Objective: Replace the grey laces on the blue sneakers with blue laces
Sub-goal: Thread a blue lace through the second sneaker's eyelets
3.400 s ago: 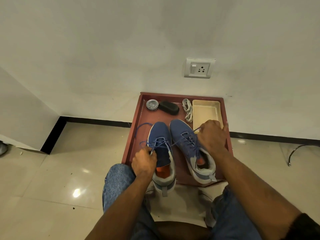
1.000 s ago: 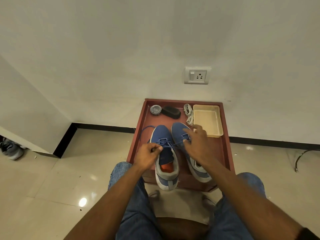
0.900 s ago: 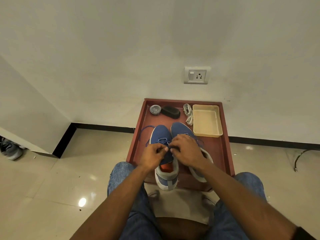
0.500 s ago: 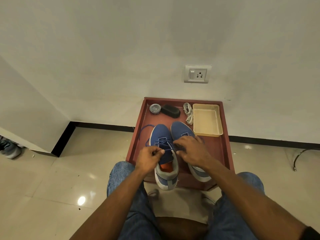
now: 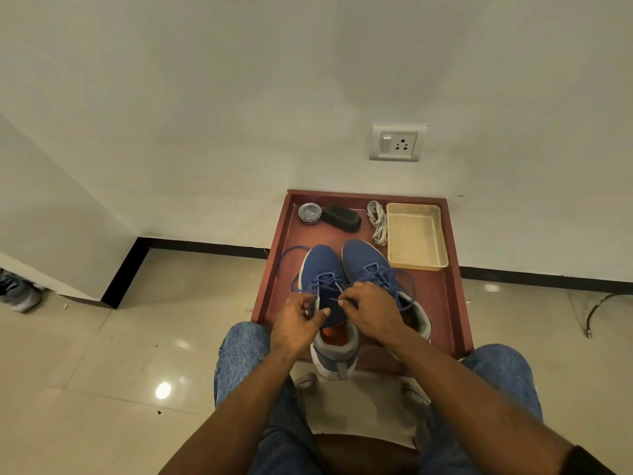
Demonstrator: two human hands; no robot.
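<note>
Two blue sneakers stand side by side on a red-brown tray [image 5: 442, 296]. The left sneaker [image 5: 322, 269] carries a blue lace [image 5: 325, 282] through its front eyelets, with one loose end looping out to the left. My left hand [image 5: 298, 323] grips the left edge of that shoe's lace opening. My right hand [image 5: 370, 311] pinches the lace tip over the tongue. The right sneaker [image 5: 368, 260] is laced in blue; its heel is hidden by my right hand. The grey laces [image 5: 376, 221] lie bundled at the tray's back.
A round tin [image 5: 309, 212] and a black brush [image 5: 341, 218] sit at the tray's back left, a cream plastic tray [image 5: 416, 238] at its back right. The wall with a socket [image 5: 397, 142] is right behind. My knees flank the tray. A grey shoe [image 5: 17, 293] lies far left.
My right hand left the right sneaker and came over to the left one, where it now pinches the lace tip. My left hand stayed on the left sneaker's lace edge.
</note>
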